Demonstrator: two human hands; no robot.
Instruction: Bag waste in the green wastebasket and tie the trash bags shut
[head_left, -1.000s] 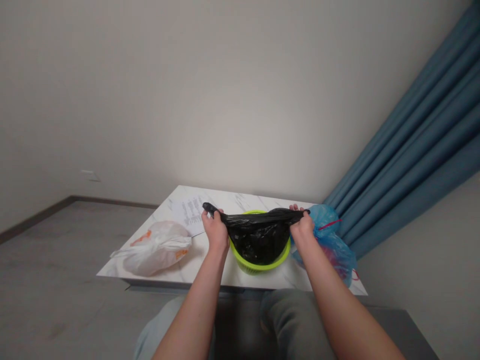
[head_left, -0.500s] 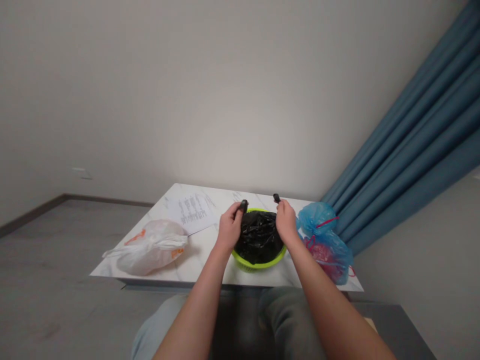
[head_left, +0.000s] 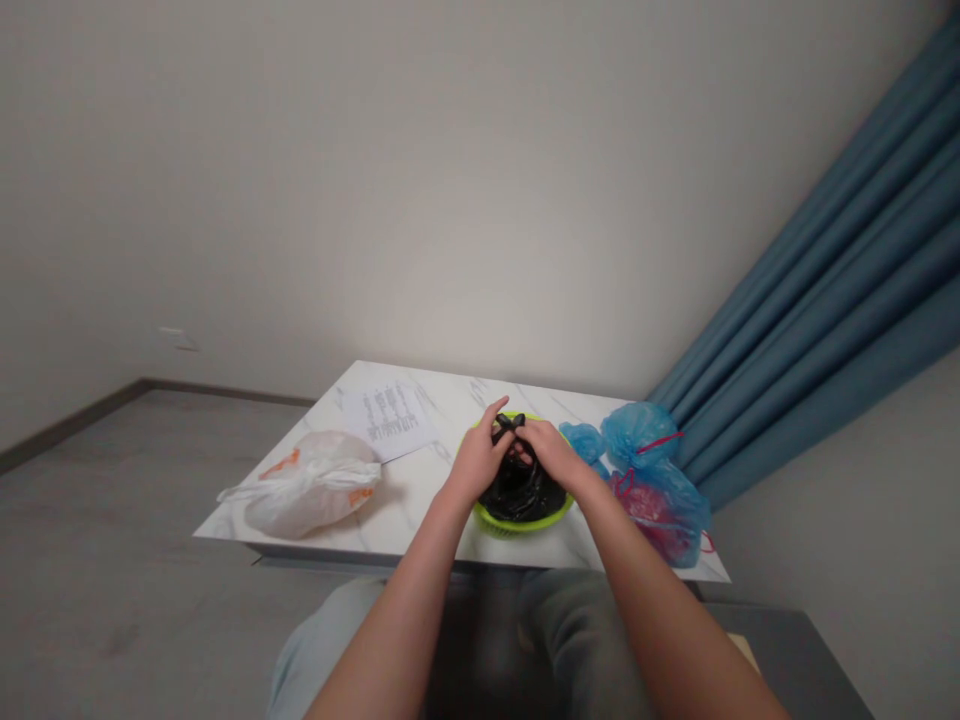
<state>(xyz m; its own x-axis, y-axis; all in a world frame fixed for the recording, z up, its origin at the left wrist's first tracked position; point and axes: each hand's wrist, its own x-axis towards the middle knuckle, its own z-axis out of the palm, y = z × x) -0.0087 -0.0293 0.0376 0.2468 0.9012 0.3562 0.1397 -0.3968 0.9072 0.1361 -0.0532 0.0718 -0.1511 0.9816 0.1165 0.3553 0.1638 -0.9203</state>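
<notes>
The left hand and right hand are close together, fingers mostly bent, each pinching a top end of the black bag; one left finger sticks out. The bag sits inside the green basket, right of the middle of the tabletop, between its back and front edges. It looks like the step now is crossing or knotting the two ends; I can't tell if a knot is made. The next move seems to need one end tucked under the other, then a gentle pull both ways.
</notes>
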